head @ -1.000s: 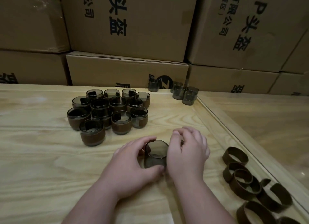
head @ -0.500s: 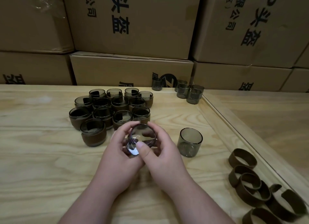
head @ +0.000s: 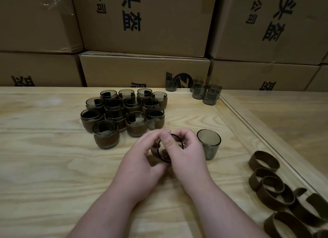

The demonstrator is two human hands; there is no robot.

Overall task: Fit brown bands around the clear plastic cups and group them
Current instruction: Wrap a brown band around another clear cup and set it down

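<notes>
left hand (head: 142,159) grip: held tilted cup (head: 166,149) | right hand (head: 186,152) grip: pinched its rim | cup had tipped lower toward counter (head: 53,166) than half-second before | bare cup (head: 209,145) stayed just right | banded group (head: 124,113) unchanged

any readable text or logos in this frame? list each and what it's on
"头盔": big dark print on the upper middle carton, and again on the upper right carton.
"公司": small print beside it on the upper middle carton.
Round "Z" logo: lower middle carton, partly hidden by a bare cup.
Other carton print: cut off or blurred, unreadable.
Cups, brown bands, table: no text.
</notes>
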